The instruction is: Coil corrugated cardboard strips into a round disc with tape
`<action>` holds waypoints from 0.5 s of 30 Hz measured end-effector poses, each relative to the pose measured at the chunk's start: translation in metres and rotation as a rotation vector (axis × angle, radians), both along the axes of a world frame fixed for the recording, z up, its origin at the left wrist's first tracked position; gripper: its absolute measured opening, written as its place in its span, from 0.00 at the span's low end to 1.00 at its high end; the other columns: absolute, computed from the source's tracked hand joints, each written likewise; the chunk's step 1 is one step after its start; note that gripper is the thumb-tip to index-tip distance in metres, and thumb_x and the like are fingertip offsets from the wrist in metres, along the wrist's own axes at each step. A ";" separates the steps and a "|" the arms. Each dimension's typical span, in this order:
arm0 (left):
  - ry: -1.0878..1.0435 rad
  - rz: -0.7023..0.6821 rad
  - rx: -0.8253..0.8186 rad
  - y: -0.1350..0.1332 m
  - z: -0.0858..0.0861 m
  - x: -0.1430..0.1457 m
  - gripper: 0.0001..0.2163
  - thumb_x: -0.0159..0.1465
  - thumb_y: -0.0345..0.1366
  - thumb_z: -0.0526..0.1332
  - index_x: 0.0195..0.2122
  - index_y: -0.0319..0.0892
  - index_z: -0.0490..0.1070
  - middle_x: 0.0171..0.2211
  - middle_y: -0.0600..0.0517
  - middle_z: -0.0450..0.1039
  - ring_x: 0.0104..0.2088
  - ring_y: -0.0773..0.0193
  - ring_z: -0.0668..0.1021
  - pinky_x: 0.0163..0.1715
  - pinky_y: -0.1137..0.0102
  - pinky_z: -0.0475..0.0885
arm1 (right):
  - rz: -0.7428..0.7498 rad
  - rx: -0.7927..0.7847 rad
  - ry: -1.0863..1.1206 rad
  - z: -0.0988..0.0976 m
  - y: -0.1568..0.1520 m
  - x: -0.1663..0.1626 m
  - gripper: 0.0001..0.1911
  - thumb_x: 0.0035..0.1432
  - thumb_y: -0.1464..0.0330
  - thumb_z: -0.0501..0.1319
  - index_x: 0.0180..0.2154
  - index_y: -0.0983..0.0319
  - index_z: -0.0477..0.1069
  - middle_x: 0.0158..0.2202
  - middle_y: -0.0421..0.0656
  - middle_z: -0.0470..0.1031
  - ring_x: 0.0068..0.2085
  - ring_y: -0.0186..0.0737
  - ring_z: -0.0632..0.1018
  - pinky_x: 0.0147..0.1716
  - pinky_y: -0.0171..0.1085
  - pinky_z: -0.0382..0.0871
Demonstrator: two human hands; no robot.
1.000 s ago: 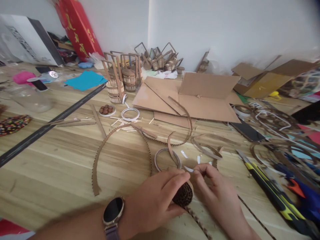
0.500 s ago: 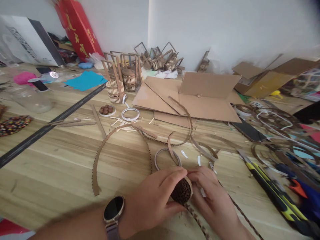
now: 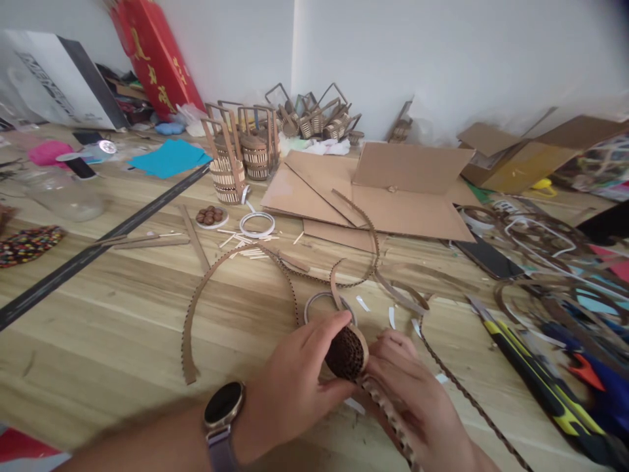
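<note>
Centrally, one coiled corrugated roll (image 3: pixel 345 354), clasped in the left hand (image 3: pixel 289 383); right hand (image 3: pixel 413 390) curled against its right edge, its grip on the one trailing strip (image 3: pixel 388 412) unclear. Beyond, two tape rings (image 3: pixel 257 233), one just behind the roll, one beside one dish (image 3: pixel 211 226) of brown balls (image 3: pixel 209 214).

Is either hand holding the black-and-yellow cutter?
No, the cutter lies on the table, while the left hand and right hand are at the coiled cardboard.
</note>
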State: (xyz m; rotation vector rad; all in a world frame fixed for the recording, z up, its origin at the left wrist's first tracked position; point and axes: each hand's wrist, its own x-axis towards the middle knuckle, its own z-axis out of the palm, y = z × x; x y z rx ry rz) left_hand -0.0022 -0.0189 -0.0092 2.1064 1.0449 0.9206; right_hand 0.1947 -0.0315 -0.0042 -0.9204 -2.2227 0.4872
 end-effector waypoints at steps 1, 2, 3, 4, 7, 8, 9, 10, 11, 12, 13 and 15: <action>-0.005 -0.003 0.002 0.000 0.000 0.000 0.33 0.58 0.25 0.66 0.62 0.45 0.56 0.59 0.45 0.70 0.58 0.55 0.73 0.58 0.62 0.70 | 0.001 -0.005 0.017 0.001 0.000 -0.001 0.09 0.59 0.78 0.52 0.37 0.60 0.66 0.28 0.41 0.68 0.29 0.40 0.70 0.37 0.43 0.63; -0.010 -0.004 0.003 0.000 0.000 0.000 0.33 0.58 0.25 0.66 0.62 0.45 0.56 0.59 0.45 0.69 0.58 0.54 0.73 0.58 0.62 0.69 | -0.001 -0.006 0.028 0.003 0.000 -0.002 0.08 0.59 0.77 0.52 0.36 0.60 0.66 0.27 0.40 0.68 0.28 0.39 0.70 0.36 0.43 0.64; -0.015 -0.004 0.006 0.000 0.000 0.000 0.33 0.57 0.24 0.66 0.62 0.45 0.56 0.59 0.45 0.69 0.58 0.54 0.73 0.58 0.61 0.69 | -0.005 -0.004 0.029 0.004 0.000 -0.003 0.08 0.58 0.76 0.52 0.35 0.60 0.67 0.26 0.40 0.68 0.28 0.39 0.71 0.34 0.42 0.65; -0.020 -0.002 0.011 0.000 0.000 0.000 0.33 0.57 0.24 0.66 0.62 0.45 0.56 0.59 0.45 0.70 0.58 0.54 0.73 0.58 0.61 0.70 | -0.013 0.004 0.021 0.004 0.000 -0.004 0.07 0.57 0.75 0.53 0.35 0.60 0.67 0.26 0.40 0.69 0.27 0.39 0.71 0.33 0.42 0.65; -0.022 -0.002 0.034 0.000 0.000 0.001 0.32 0.57 0.22 0.65 0.61 0.45 0.56 0.59 0.45 0.69 0.58 0.55 0.73 0.59 0.62 0.69 | -0.061 0.073 -0.023 0.003 0.001 -0.008 0.07 0.56 0.77 0.58 0.34 0.59 0.68 0.25 0.40 0.72 0.27 0.39 0.73 0.31 0.40 0.67; -0.020 -0.007 0.045 0.000 0.000 0.001 0.32 0.57 0.21 0.64 0.61 0.45 0.57 0.59 0.45 0.69 0.58 0.56 0.73 0.59 0.62 0.69 | -0.073 0.091 -0.040 0.002 0.001 -0.008 0.07 0.56 0.77 0.59 0.35 0.59 0.69 0.25 0.40 0.73 0.27 0.39 0.74 0.31 0.40 0.68; -0.016 -0.015 0.053 0.000 0.000 0.001 0.31 0.58 0.21 0.63 0.61 0.45 0.57 0.59 0.45 0.69 0.58 0.56 0.72 0.59 0.62 0.68 | -0.080 0.098 -0.055 0.000 0.001 -0.008 0.06 0.57 0.76 0.60 0.35 0.59 0.70 0.25 0.40 0.74 0.27 0.39 0.75 0.31 0.40 0.69; -0.011 -0.026 0.057 0.000 -0.001 0.001 0.31 0.58 0.20 0.62 0.61 0.45 0.57 0.59 0.46 0.69 0.58 0.56 0.72 0.59 0.62 0.68 | -0.083 0.101 -0.066 -0.001 0.000 -0.009 0.05 0.57 0.75 0.61 0.34 0.59 0.70 0.25 0.40 0.74 0.27 0.39 0.75 0.31 0.40 0.69; -0.006 -0.041 0.057 -0.001 -0.001 0.001 0.30 0.58 0.20 0.62 0.60 0.44 0.57 0.59 0.46 0.69 0.59 0.57 0.72 0.60 0.63 0.68 | -0.090 0.097 -0.072 -0.001 0.000 -0.009 0.04 0.58 0.74 0.61 0.33 0.59 0.70 0.24 0.40 0.74 0.27 0.39 0.75 0.31 0.40 0.70; -0.003 -0.058 0.053 0.000 -0.001 0.001 0.30 0.59 0.20 0.62 0.60 0.44 0.57 0.59 0.46 0.69 0.59 0.57 0.72 0.60 0.63 0.67 | -0.104 0.092 -0.068 -0.001 0.000 -0.009 0.04 0.58 0.74 0.61 0.32 0.59 0.70 0.24 0.40 0.74 0.26 0.39 0.75 0.31 0.39 0.70; -0.004 -0.074 0.044 0.000 -0.001 0.001 0.30 0.59 0.21 0.63 0.61 0.44 0.57 0.59 0.46 0.68 0.59 0.58 0.71 0.60 0.64 0.66 | -0.126 0.093 -0.053 -0.001 -0.001 -0.010 0.05 0.58 0.74 0.60 0.31 0.59 0.70 0.23 0.40 0.73 0.26 0.39 0.75 0.30 0.39 0.71; -0.024 -0.096 0.021 0.001 0.001 0.000 0.29 0.60 0.23 0.64 0.61 0.43 0.57 0.60 0.45 0.67 0.59 0.58 0.70 0.61 0.65 0.65 | -0.176 0.091 -0.022 0.000 -0.002 -0.010 0.08 0.58 0.74 0.59 0.28 0.58 0.69 0.22 0.39 0.73 0.24 0.38 0.75 0.29 0.37 0.72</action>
